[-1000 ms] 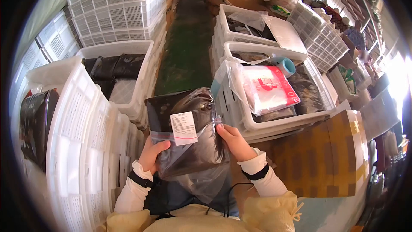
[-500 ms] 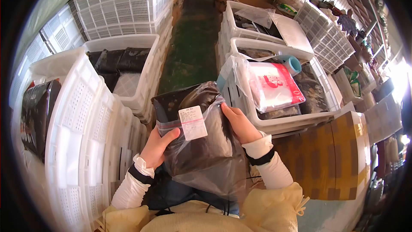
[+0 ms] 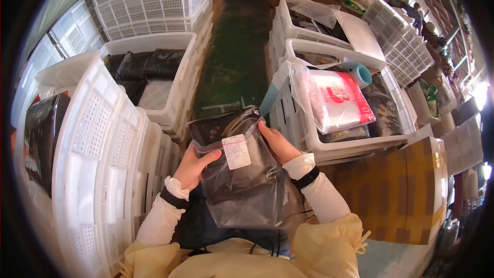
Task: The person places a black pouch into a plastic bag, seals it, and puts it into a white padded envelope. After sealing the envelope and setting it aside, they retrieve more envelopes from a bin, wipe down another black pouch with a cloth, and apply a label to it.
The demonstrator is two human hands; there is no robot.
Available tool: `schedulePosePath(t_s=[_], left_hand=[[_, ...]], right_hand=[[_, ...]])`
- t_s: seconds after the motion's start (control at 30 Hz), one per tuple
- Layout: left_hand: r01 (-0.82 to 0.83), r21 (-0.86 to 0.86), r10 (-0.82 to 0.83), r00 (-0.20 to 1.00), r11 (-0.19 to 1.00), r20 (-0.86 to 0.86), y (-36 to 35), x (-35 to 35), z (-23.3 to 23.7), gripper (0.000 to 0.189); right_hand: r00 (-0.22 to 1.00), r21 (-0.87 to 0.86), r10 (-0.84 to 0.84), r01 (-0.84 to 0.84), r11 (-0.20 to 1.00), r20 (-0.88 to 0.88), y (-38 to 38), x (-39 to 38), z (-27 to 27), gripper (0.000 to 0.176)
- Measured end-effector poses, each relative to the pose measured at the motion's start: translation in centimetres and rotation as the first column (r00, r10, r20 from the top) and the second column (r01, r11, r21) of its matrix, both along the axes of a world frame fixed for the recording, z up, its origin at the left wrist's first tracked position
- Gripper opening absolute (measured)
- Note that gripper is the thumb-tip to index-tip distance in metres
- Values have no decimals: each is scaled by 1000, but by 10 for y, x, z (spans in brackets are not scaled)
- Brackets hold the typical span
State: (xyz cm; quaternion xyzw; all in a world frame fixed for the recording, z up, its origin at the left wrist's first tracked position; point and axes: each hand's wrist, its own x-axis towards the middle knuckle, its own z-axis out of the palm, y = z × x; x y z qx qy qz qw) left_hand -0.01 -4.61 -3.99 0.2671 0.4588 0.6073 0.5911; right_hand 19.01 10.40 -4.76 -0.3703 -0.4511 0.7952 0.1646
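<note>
In front of my body hangs a clear plastic bag (image 3: pixel 244 195) with dark contents showing at its upper part. A white printed label (image 3: pixel 236 152) is on its front. My left hand (image 3: pixel 194 163) grips the bag's left edge, thumb across the front. On the opposite side, my right hand (image 3: pixel 275 143) has its fingers closed on the upper right edge. The bag's lower part looks thin and mostly see-through.
White crates (image 3: pixel 110 123) stand at the left, some with dark packages (image 3: pixel 162 64). At the right, a crate (image 3: pixel 350 146) holds a red-and-white pack (image 3: pixel 339 100) and a blue roll (image 3: pixel 362 75). Below it is a brown taped box (image 3: pixel 386 190).
The bag now hangs flatter, its dark contents showing less in the lower part. Both hands still hold it, my right hand slightly further left. The view has shifted a little.
</note>
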Motion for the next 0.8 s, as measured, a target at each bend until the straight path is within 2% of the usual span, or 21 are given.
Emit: schedulePosePath(t_s=[0.27,0.47,0.63,0.8], left_hand=[[-40,-75,45,996,996,71,14,-10,-4,45],[-62,-52,65,997,997,51,31,-19,2,41],[-90,-38,92,994,995,52,42,-23,9,42],[-135,-81,146,979,987,140,51,-27,8,35]], right_hand=[[999,25,-18,17,1000,44,7,-9,-3,63],[988,67,-134,129,989,80,14,-18,6,61],[987,127,-161,158,979,11,22,-21,10,58],[982,163,-190,189,968,-8,32,-24,4,55]])
